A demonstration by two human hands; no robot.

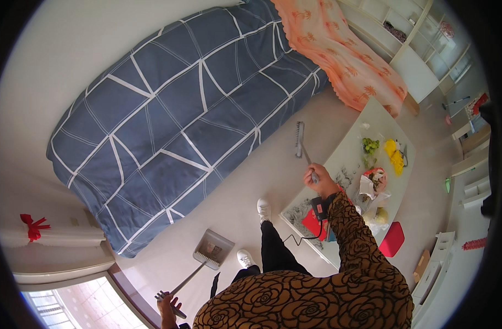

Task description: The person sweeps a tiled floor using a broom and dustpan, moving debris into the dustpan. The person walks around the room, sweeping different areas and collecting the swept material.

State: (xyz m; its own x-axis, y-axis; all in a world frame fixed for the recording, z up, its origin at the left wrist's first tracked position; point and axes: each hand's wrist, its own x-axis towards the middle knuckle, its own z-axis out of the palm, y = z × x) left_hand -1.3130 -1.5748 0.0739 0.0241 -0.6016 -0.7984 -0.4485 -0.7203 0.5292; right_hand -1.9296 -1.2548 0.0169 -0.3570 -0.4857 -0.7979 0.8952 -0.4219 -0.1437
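Note:
A grey long-handled dustpan (226, 243) rests on the floor to the left of my feet, with a toothed edge and a brownish patch inside that I cannot make out. My left hand (165, 308) holds the upper end of its handle at the bottom of the view. In my right hand (320, 181) is the short-looking grey handle of a broom (300, 140), whose narrow bristled head is above the floor or on it; which one I cannot tell. That hand is beside the coffee table's near-left edge, and a black device with a cable is at the wrist.
A sofa under a blue-grey cover (173, 123) runs along the left. The light coffee table (345, 144) on the right bears green grapes (370, 145), a yellow cloth-like item (394, 156), and plastic bags (374, 205). A red stool (392, 240) stands beyond it.

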